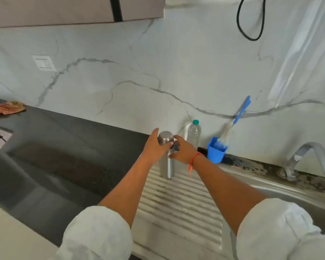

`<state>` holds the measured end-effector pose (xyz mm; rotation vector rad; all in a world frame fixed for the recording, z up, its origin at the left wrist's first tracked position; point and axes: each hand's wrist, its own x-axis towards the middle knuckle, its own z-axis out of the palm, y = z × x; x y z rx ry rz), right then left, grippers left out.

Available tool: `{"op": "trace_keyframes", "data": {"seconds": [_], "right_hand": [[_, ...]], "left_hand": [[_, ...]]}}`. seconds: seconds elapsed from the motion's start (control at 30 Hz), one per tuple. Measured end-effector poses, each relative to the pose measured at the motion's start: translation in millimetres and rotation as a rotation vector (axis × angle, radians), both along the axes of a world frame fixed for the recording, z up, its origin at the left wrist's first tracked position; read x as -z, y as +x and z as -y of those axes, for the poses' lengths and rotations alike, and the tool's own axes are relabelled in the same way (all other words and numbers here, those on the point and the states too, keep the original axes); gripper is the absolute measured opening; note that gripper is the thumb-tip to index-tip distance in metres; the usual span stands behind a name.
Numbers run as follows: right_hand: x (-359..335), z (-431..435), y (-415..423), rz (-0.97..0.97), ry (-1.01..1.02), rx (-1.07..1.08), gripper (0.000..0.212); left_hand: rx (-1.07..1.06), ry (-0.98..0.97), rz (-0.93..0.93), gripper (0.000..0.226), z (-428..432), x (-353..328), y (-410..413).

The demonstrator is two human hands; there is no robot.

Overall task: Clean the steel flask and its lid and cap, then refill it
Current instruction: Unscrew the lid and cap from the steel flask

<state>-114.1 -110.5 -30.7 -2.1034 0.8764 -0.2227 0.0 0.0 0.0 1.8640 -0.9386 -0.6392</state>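
The steel flask [167, 166] stands upright at the far end of the ribbed steel draining board [180, 207], its rounded cap [164, 138] on top. My left hand [155, 145] grips the cap from the left, thumb across its front. My right hand [184, 149] wraps around the flask's neck from the right, just below the cap. A blue bottle brush [235, 122] leans in a blue cup [216, 152] to the right of the flask.
A clear plastic bottle [194, 134] with a green top stands against the marble wall behind the flask. A steel tap [308, 158] curves over the sink [298, 196] at right. Dark countertop [54, 156] spreads to the left, with an orange cloth [8, 109] at its far end.
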Motion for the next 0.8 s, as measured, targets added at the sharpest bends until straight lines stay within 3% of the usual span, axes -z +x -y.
{"op": "trace_keyframes", "data": {"seconds": [0.13, 0.37, 0.6, 0.8], "right_hand": [[16, -1, 4, 0.090, 0.130, 0.030, 0.087], [35, -4, -4, 0.275, 0.129, 0.117, 0.071], [18, -33, -86, 0.431, 0.150, 0.093, 0.072], [22, -62, -172, 0.379, 0.173, 0.031, 0.051]], "left_hand": [[0.028, 0.018, 0.056, 0.082, 9, 4, 12], [-0.013, -0.117, 0.113, 0.063, 0, 17, -2], [0.034, -0.183, 0.101, 0.069, -30, -5, -68], [0.110, -0.174, -0.002, 0.057, -61, 1, -141]]}}
